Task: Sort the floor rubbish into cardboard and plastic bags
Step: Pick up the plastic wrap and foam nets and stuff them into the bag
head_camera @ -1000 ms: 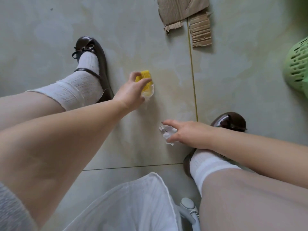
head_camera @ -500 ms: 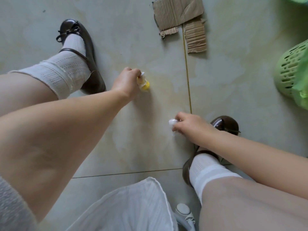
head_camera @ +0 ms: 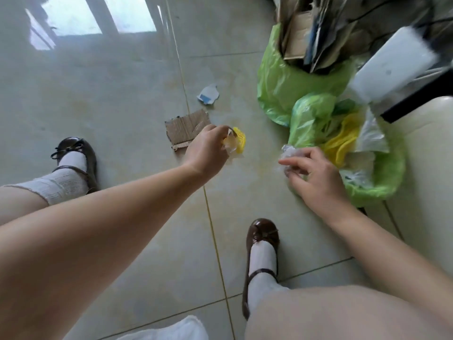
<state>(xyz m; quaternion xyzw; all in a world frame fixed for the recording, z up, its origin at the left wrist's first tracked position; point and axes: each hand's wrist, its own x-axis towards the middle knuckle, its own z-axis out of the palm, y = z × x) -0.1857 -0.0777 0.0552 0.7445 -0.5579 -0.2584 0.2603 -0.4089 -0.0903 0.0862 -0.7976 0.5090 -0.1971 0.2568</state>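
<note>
The left hand (head_camera: pixel 207 149) grips a yellow wrapper (head_camera: pixel 237 143); the right hand (head_camera: pixel 312 176) pinches clear plastic (head_camera: pixel 289 153) beside the plastics bag (head_camera: pixel 382 182). Both likely drop in there next; cardboard (head_camera: pixel 187 127) waits beyond the left hand.

Crumpled yellow wrapper (head_camera: pixel 238 143), clear plastic (head_camera: pixel 289 153)

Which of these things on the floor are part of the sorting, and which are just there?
Part of the job:
left hand with yellow wrapper
right hand with clear plastic scrap
green bag of plastic
green bag of cardboard
cardboard piece
white and blue scrap

Just there:
brown shoes
white box
</note>
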